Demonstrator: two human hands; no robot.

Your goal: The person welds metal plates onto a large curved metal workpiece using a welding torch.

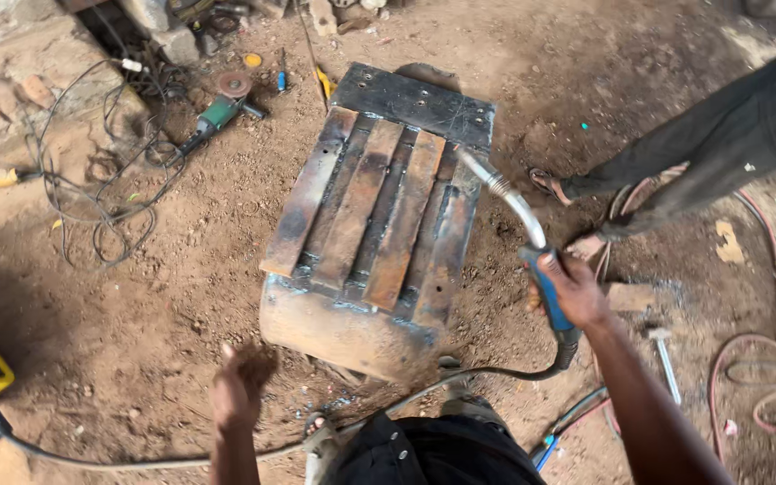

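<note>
Welding torch (532,242) gripped in right hand (568,292) fingers, nozzle touching steel frame (374,216).

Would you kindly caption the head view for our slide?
Right hand holds a welding torch at a rusty welded steel frame on dirt; left hand hovers blurred.

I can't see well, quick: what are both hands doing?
Left hand: blurred, holding nothing, fingers loosely open.
Right hand: closed around the blue-handled welding torch.
</note>
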